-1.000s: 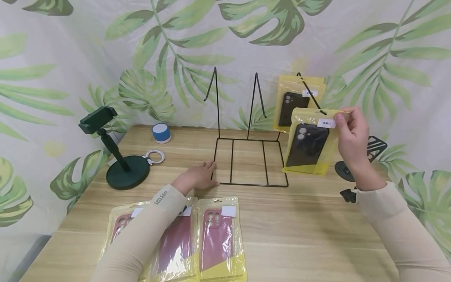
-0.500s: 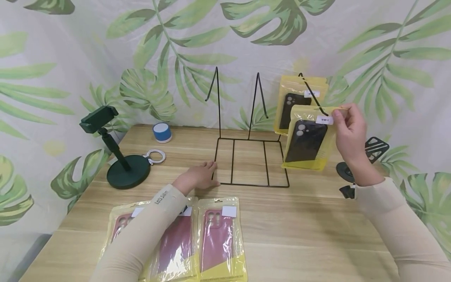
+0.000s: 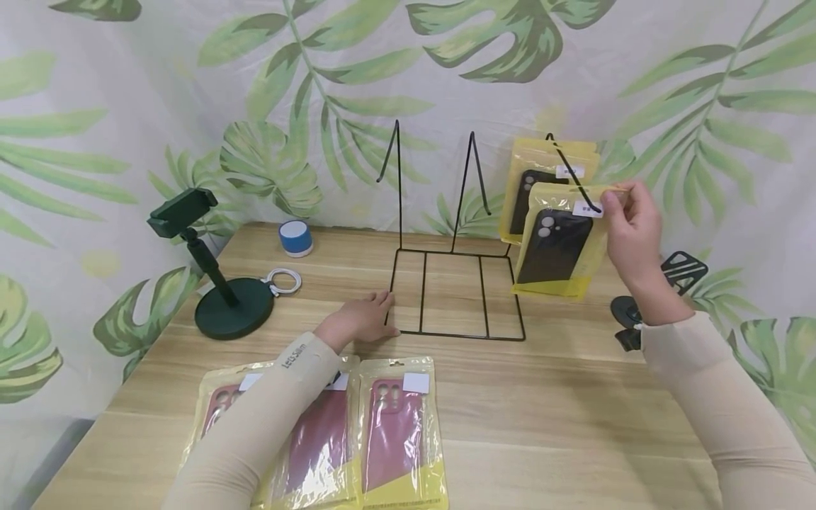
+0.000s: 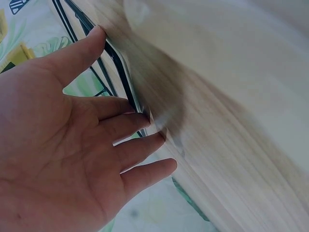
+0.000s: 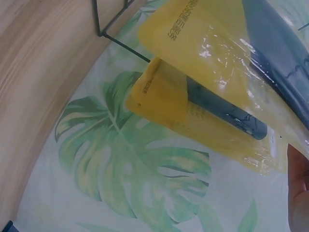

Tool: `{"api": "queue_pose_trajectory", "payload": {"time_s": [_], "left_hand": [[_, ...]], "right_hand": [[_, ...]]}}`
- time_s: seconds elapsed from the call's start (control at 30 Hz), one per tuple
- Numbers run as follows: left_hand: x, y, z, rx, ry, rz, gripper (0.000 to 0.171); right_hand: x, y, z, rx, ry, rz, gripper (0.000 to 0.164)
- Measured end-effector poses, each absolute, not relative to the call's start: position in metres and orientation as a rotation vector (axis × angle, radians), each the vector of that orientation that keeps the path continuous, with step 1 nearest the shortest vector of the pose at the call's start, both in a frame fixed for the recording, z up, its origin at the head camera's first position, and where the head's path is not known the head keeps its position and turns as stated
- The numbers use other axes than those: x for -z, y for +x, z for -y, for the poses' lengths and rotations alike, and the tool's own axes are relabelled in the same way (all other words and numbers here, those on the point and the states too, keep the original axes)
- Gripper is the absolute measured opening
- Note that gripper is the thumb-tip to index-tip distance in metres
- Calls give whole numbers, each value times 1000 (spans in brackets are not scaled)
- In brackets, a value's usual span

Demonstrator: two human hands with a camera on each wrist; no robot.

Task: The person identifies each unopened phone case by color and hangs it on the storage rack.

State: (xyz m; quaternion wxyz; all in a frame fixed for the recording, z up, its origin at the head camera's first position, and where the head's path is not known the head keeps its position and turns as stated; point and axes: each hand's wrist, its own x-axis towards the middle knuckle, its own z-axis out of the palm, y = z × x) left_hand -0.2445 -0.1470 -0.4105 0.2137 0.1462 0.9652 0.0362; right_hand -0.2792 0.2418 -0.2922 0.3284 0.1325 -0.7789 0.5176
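My right hand (image 3: pixel 636 230) pinches the top corner of a yellow pouch with a black phone case (image 3: pixel 553 244) in it. The pouch's top edge is at the tip of the right prong of the black wire display rack (image 3: pixel 452 334). Behind it, another yellow pouch with a black phone case (image 3: pixel 519 191) hangs on that same prong. In the right wrist view the held pouch (image 5: pixel 217 53) overlaps the hanging pouch (image 5: pixel 164 104). My left hand (image 3: pixel 360 319) rests at the rack base's left front corner, fingers straight and spread in the left wrist view, fingertips at the wire.
Pouches with pink phone cases (image 3: pixel 395 432) lie at the front left, partly under my left sleeve. A dark green phone stand (image 3: pixel 234 308), a white coiled cable (image 3: pixel 285 282) and a blue round speaker (image 3: pixel 296 239) stand left. A black stand (image 3: pixel 682 273) is behind my right wrist.
My right hand has raised the held pouch slightly and moved it back along the right prong's tip. The left hand stays at the rack's corner.
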Motion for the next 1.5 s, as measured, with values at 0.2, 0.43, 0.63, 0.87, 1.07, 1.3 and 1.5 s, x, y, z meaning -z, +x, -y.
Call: {"api": "queue_pose_trajectory", "payload": {"time_s": [0.2,0.43,0.63,0.87,1.07,1.3,1.5], "left_hand": [[410,-245,147,-121,405,-2682,82],[412,-245,148,-128,405,-2680,82],[412,-243,149,-126,400,-2683,82],[413,-243,149,-124,402,-2679,82],[414,-245,149,-108,399,-2679,83],[410,-243,147,-116,402,-2677,82],[409,-243,147,-109,396,-2677,82]], "right_hand": [[292,-284,-242,-1346,316,2068,13],[291,-290,-237,-1375,311,2045,9],[292,-301,-234,-1341,266,2067,9],[292,-314,-232,-1300,217,2109,6],[290,-328,-229,-1211,204,2098,14],[289,-338,-228,-1206,170,2098,18],[288,-345,-226,-1195,149,2111,21]]}}
